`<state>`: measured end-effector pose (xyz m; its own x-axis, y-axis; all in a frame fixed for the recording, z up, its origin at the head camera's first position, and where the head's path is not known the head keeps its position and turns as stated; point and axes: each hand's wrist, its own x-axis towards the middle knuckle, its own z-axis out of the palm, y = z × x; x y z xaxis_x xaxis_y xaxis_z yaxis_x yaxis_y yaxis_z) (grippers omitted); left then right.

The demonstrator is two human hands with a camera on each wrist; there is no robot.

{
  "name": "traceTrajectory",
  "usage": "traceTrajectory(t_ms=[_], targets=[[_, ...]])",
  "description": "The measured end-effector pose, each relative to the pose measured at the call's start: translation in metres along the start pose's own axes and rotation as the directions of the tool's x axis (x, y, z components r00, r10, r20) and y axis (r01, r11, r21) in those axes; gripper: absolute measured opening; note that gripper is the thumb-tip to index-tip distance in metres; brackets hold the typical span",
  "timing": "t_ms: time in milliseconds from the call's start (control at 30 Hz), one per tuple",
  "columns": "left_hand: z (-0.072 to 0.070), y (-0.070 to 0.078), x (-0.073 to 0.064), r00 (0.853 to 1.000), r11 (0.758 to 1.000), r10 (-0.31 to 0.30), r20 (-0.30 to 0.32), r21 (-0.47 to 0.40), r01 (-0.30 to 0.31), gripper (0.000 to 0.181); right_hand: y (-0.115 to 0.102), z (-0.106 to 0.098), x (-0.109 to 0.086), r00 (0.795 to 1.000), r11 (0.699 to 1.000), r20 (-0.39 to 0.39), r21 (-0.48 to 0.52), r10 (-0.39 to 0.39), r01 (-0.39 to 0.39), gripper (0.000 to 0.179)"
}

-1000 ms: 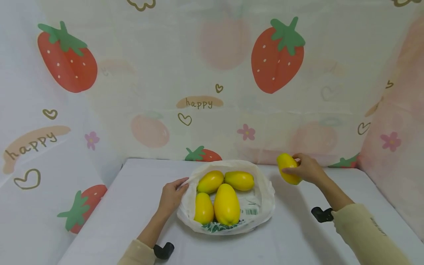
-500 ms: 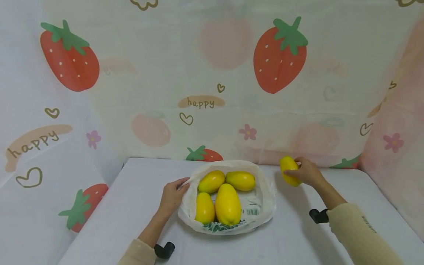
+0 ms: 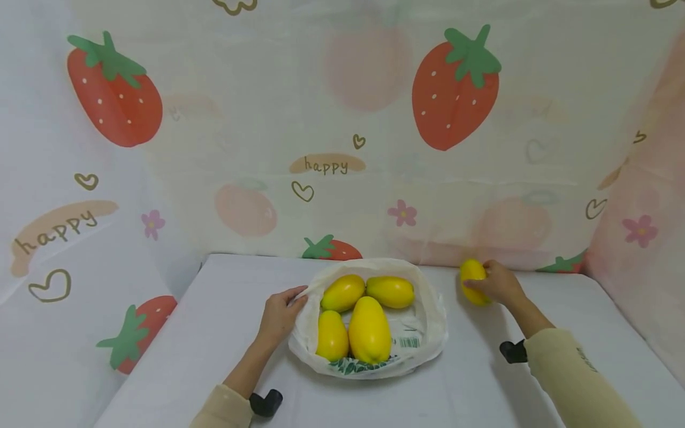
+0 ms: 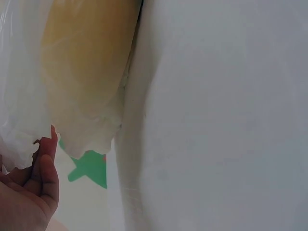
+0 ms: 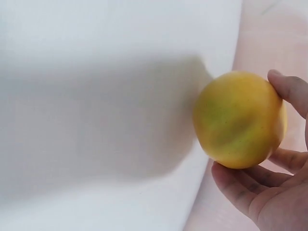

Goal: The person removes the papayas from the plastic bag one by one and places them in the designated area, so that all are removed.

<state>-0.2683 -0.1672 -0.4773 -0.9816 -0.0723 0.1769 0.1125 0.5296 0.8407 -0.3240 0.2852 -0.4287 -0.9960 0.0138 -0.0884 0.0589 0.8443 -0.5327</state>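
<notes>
At the back right of the table, my right hand point(image 3: 503, 282) grips a yellow papaya point(image 3: 473, 282) round its sides, held upright close over the tabletop. In the right wrist view the rounded end of that papaya point(image 5: 240, 120) shows a greenish patch, with the thumb on one side and the fingers on the other. A white plastic bag point(image 3: 433, 333) lies wide-mouthed in the middle, with several more papayas point(image 3: 369, 330) inside. My left hand point(image 3: 278, 315) pinches the bag's left rim. In the left wrist view, one papaya point(image 4: 91, 48) shows through the thin bag wall.
The white-covered table point(image 3: 225, 333) ends at a hanging cloth point(image 3: 257, 142) printed with strawberries, which also encloses both sides. Black wrist mounts point(image 3: 266, 404) stick out beside the sleeves. Green print and a barcode point(image 3: 409, 342) show on the bag.
My right hand has lowered the papaya toward the table and slightly to the right, turning it more upright. The left hand keeps its place on the bag rim; the head view has shifted slightly.
</notes>
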Motion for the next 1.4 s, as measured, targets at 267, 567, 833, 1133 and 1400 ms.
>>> traceTrajectory(t_ms=[267,567,833,1133,1400], targets=[[-0.001,0.004,-0.002,1.000,1.000,0.008,0.005,0.010,-0.008,0.033,0.008,0.003,0.001,0.998,0.998,0.016,0.003,0.062,-0.062,0.084],[-0.001,0.006,-0.001,1.000,1.000,0.005,0.006,0.014,-0.005,0.033,0.009,0.003,0.004,0.998,0.999,0.019,0.001,0.054,-0.054,0.084],[-0.001,0.006,-0.002,1.000,1.000,-0.001,0.007,0.029,0.001,0.033,0.009,0.003,0.002,0.997,0.998,0.046,-0.013,0.067,-0.067,0.084],[-0.001,0.006,-0.003,1.000,1.000,0.002,0.011,0.022,-0.002,0.033,0.013,0.002,0.001,0.996,0.998,0.063,-0.028,0.058,-0.057,0.085],[-0.002,0.007,-0.003,1.000,1.000,0.011,0.005,0.010,-0.011,0.033,0.013,0.004,0.002,0.999,0.997,0.032,-0.072,-0.022,0.024,0.085]])
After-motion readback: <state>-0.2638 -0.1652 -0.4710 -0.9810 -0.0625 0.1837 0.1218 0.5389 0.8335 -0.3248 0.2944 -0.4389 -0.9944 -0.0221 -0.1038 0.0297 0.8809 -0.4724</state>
